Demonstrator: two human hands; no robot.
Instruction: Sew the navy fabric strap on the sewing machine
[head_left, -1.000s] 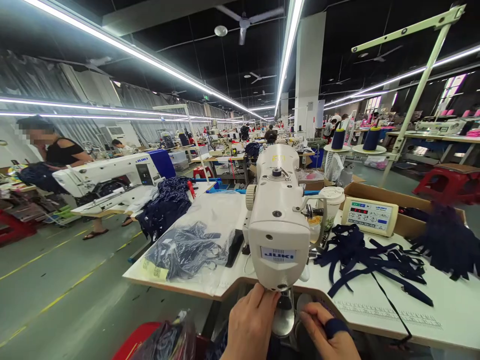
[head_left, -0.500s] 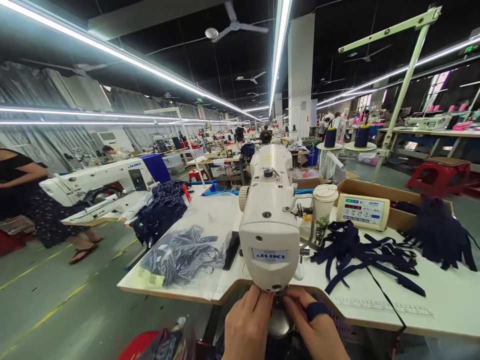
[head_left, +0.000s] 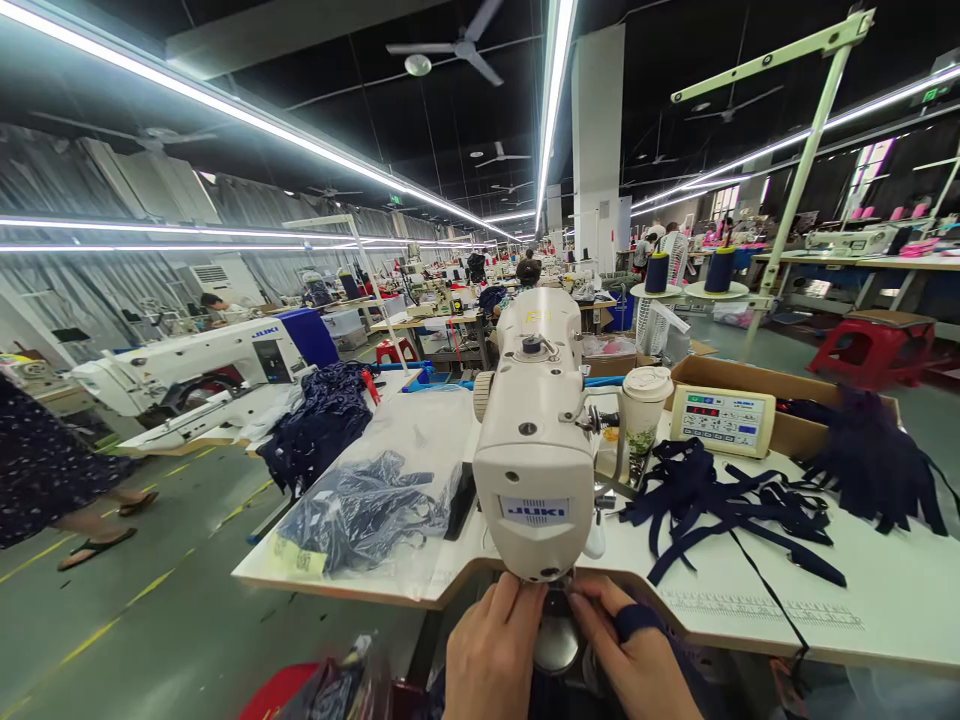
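The white sewing machine (head_left: 534, 430) faces me end-on, its head low over the table's front cut-out. My left hand (head_left: 496, 645) is closed just under the head, fingertips pressed together at the needle area. From the other side, my right hand (head_left: 634, 650) is also closed, thumb and finger pinched close to the same spot. What the fingertips hold is hidden. A navy band (head_left: 636, 620) wraps round a finger of my right hand. Between my hands shows a shiny rounded metal part (head_left: 556, 645) of the machine, with dark navy cloth (head_left: 559, 692) below it.
Navy strips (head_left: 720, 500) lie on the right of the table beside a control panel (head_left: 722, 421) and a lidded cup (head_left: 646, 400). A plastic bag of navy pieces (head_left: 367, 510) lies left. A thread stand (head_left: 802, 190) rises at right. Someone in a patterned skirt (head_left: 45, 460) walks at far left.
The person at far left has stepped further left and nearer. My view has shifted slightly. Both my hands stay in almost the same place under the machine head.
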